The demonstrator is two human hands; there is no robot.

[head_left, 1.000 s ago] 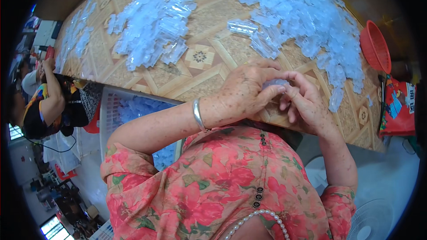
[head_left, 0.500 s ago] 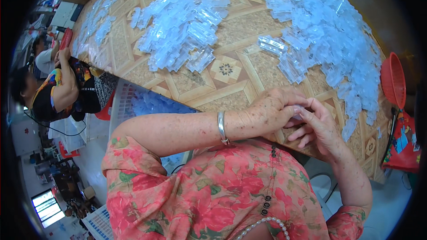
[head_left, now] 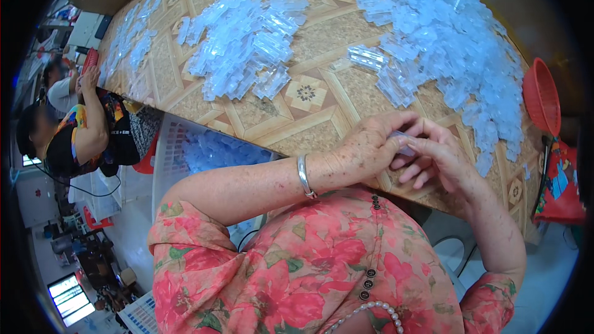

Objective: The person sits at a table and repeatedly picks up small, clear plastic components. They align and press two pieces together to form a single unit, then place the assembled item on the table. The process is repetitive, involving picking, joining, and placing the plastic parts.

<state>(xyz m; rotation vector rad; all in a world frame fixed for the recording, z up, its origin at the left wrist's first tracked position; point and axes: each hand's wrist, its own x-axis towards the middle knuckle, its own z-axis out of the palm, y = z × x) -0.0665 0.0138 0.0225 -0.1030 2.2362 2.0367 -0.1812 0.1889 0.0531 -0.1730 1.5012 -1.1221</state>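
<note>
A small clear plastic piece (head_left: 405,146) sits between my two hands just over the table's near edge. My left hand (head_left: 370,147), with a silver bangle at its wrist, pinches the piece between thumb and fingers. From the other side my right hand (head_left: 444,153) grips it with thumb and forefinger, its other fingers curled loosely below. Much of the piece is hidden by my fingers. Beyond my hands a big heap of clear plastic pieces (head_left: 451,43) spreads over the right of the table, and a smaller heap (head_left: 241,43) lies left of the middle.
The patterned table (head_left: 346,31) carries more scattered pieces (head_left: 133,34) at its far left. A red plastic basket (head_left: 542,96) stands at the right edge above a red bag (head_left: 562,179). Below the left edge is a white crate (head_left: 168,148) of pieces. Two people sit at the left.
My hands have shifted slightly, and the plastic piece between my fingers now shows more. The whole view has moved a little; the heaps look the same.
</note>
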